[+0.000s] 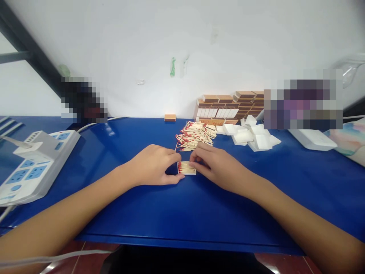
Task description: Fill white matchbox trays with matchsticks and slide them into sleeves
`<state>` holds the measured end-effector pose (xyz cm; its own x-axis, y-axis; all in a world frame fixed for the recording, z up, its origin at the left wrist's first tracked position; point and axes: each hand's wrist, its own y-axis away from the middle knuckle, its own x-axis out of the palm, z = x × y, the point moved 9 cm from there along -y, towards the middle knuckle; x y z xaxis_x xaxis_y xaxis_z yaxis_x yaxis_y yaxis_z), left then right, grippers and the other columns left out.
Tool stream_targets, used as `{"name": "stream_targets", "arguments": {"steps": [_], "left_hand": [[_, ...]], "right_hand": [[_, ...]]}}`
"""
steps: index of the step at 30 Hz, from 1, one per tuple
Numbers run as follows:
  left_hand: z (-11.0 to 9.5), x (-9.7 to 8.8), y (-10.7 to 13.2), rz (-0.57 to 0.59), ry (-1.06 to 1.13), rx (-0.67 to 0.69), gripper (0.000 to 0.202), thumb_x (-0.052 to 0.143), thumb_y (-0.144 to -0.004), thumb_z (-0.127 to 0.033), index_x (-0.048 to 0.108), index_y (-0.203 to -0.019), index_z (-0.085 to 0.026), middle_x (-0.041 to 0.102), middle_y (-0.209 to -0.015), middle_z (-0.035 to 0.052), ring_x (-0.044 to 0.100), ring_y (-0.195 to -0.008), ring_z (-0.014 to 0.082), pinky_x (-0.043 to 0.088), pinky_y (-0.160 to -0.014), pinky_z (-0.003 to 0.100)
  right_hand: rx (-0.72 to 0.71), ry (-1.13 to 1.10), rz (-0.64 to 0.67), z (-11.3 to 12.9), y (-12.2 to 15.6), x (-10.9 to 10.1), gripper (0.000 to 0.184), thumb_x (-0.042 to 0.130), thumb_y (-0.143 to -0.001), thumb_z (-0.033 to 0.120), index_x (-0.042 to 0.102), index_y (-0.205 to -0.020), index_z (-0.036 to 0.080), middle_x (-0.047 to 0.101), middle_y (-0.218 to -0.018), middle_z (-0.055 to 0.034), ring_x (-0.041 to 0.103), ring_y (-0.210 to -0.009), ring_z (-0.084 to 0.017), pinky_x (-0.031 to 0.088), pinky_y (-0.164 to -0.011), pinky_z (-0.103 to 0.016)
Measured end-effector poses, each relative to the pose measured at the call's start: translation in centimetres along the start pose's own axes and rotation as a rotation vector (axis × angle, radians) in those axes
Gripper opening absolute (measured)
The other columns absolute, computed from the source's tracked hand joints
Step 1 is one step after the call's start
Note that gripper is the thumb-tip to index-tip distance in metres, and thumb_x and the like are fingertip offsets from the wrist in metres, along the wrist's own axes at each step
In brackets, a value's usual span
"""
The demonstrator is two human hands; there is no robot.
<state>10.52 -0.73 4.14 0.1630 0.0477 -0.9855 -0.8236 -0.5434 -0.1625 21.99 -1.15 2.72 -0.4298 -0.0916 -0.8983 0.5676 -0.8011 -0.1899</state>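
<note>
A small white matchbox tray lies on the blue table in front of me, filled with red-tipped matches, heads to the left. My left hand grips the tray's left end, thumb at the near side and fingers at the far side. Over the tray's right end, my right hand has thumb and fingers pinched at the matches; its fingertips partly cover them. Just beyond both hands is a loose heap of matches, heads mostly to the left.
Stacked matchboxes stand against the wall, with a single matchbox to their left. Empty white trays are piled right of the heap. A power strip with a plugged-in adapter occupies the left side. Blurred patches hide things at both sides.
</note>
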Motion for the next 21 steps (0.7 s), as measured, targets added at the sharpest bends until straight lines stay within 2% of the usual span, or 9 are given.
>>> {"name": "stream_targets", "arguments": {"steps": [7, 10, 13, 16, 18, 21], "left_hand": [[-0.1, -0.1, 0.0, -0.023, -0.002, 0.018, 0.033, 0.064, -0.094, -0.048, 0.072, -0.099, -0.017, 0.073, -0.083, 0.0011, 0.066, -0.071, 0.0176, 0.038, -0.059, 0.03], [0.0, -0.5, 0.0, -0.062, 0.049, -0.001, 0.032, 0.065, -0.093, -0.048, 0.072, -0.099, -0.017, 0.071, -0.079, -0.0002, 0.064, -0.067, 0.0159, 0.038, -0.059, 0.028], [0.7, -0.8, -0.1, -0.081, 0.149, -0.066, 0.029, 0.068, -0.09, -0.047, 0.073, -0.094, -0.018, 0.067, -0.072, -0.0025, 0.059, -0.059, 0.0126, 0.037, -0.057, 0.026], [1.0, -0.6, -0.2, -0.039, 0.186, -0.069, 0.027, 0.07, -0.088, -0.045, 0.073, -0.091, -0.019, 0.065, -0.069, -0.0029, 0.055, -0.056, 0.0112, 0.035, -0.055, 0.026], [1.5, -0.8, -0.2, -0.056, 0.204, -0.079, 0.028, 0.07, -0.088, -0.047, 0.073, -0.092, -0.019, 0.064, -0.067, -0.0033, 0.054, -0.055, 0.011, 0.034, -0.055, 0.025], [2.3, -1.3, -0.1, -0.112, 0.22, -0.121, 0.031, 0.072, -0.086, -0.049, 0.073, -0.092, -0.019, 0.061, -0.062, -0.0043, 0.054, -0.055, 0.0111, 0.035, -0.056, 0.025]], "right_hand": [[-0.008, -0.029, -0.053, 0.0, 0.0, -1.0, 0.008, 0.059, -0.1, 0.025, 0.062, -0.094, 0.021, 0.06, -0.091, -0.0033, 0.056, -0.079, -0.017, 0.041, -0.068, -0.03], [0.019, -0.03, -0.127, -0.5, -0.1, -2.0, 0.008, 0.06, -0.099, 0.024, 0.063, -0.091, 0.021, 0.061, -0.087, -0.0023, 0.055, -0.076, -0.016, 0.04, -0.067, -0.03], [0.094, 0.028, -0.255, -2.4, 0.0, -3.9, 0.011, 0.059, -0.098, 0.025, 0.063, -0.088, 0.021, 0.062, -0.082, -0.0026, 0.055, -0.072, -0.017, 0.039, -0.066, -0.031], [0.181, 0.119, -0.33, -4.9, 0.2, -5.3, 0.014, 0.06, -0.096, 0.028, 0.062, -0.084, 0.021, 0.061, -0.077, -0.0029, 0.054, -0.07, -0.018, 0.037, -0.064, -0.032], [0.192, 0.139, -0.322, -6.0, 0.1, -5.4, 0.015, 0.06, -0.096, 0.028, 0.061, -0.082, 0.021, 0.06, -0.075, -0.0026, 0.053, -0.069, -0.018, 0.036, -0.063, -0.032], [0.106, 0.088, -0.256, -5.7, -0.3, -4.2, 0.01, 0.06, -0.096, 0.026, 0.064, -0.089, 0.021, 0.058, -0.077, -0.002, 0.053, -0.07, -0.018, 0.038, -0.065, -0.031]]}}
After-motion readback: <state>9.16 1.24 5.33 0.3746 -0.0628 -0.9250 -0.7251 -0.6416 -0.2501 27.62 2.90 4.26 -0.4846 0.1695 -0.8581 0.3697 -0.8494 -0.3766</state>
